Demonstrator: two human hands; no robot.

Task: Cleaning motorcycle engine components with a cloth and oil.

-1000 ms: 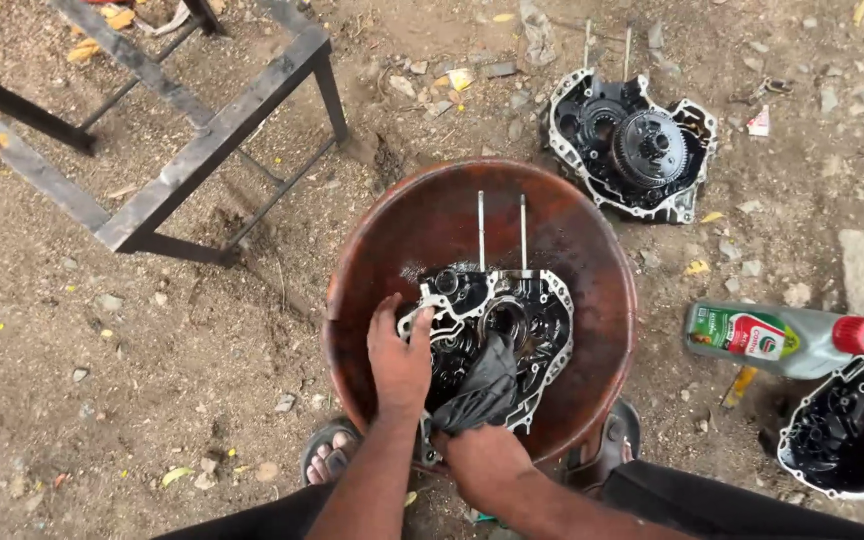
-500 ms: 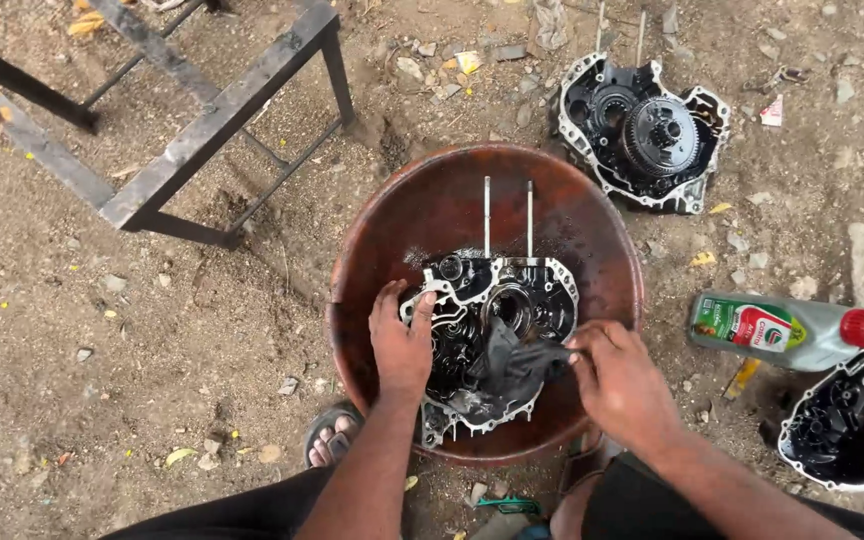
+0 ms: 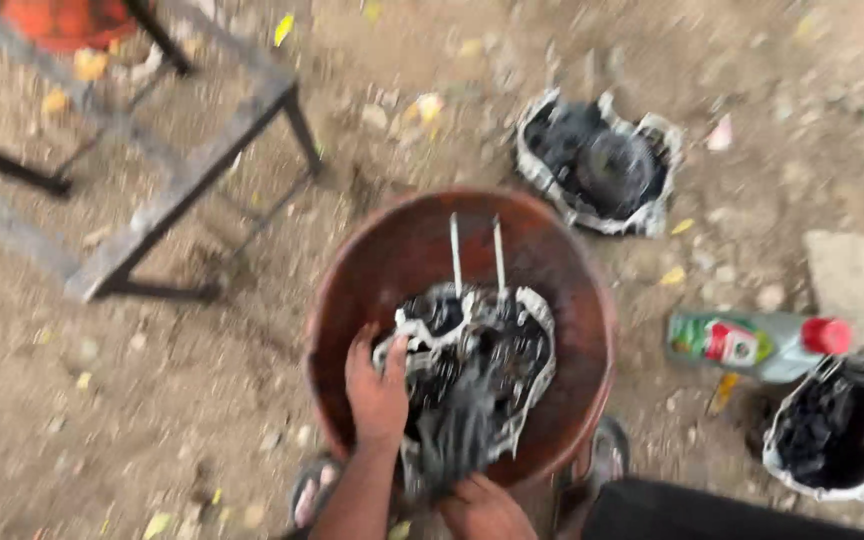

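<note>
Currently your left hand (image 3: 377,390) grips left edge of engine case (image 3: 477,370) sitting in rusty basin (image 3: 592,330). Right hand (image 3: 482,505) clenches dark rag (image 3: 457,440) against case near edge. Case looks grimy; wiping likely unfinished. Frame blurred. Bottle (image 3: 762,345) lies near basin.

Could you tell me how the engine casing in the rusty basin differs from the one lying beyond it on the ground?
The basin casing sits in the basin, left hand on its edge; the ground casing lies untouched on dirt. Two long studs rise from the first; none shows on the second. Both are grimy metal.
</note>
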